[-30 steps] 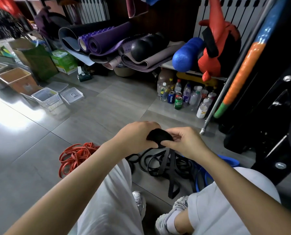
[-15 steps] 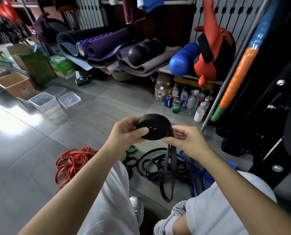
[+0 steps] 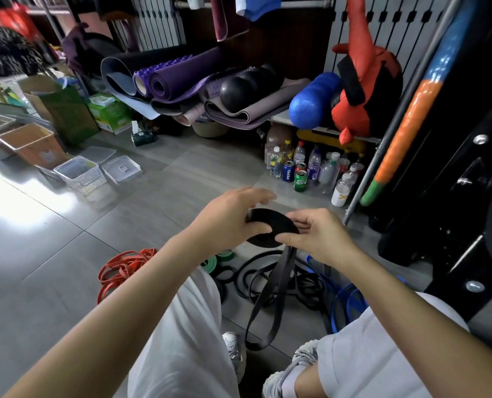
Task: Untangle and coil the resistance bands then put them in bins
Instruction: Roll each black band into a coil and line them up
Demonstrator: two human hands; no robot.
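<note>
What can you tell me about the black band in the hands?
The black band is a flat, matte strap that looks rubbery. Most of it is wound into a tight flat coil, held between the left hand and the right hand. The unwound part hangs below the coil as a long loop reaching down toward the floor.

I have 1 view to work from, a wide-angle camera worn on the person's head. It faces forward and down. The left hand (image 3: 227,222) and right hand (image 3: 322,237) sit just below the middle of the frame, close to the lens, with the black band coil (image 3: 267,229) between them. The forearms (image 3: 124,297) run in from the bottom corners, and the white trouser legs (image 3: 187,326) fill the lower edge. Further off, the grey tiled floor (image 3: 52,254) stretches up to the rolled yoga mats (image 3: 181,79) near the top.
</note>
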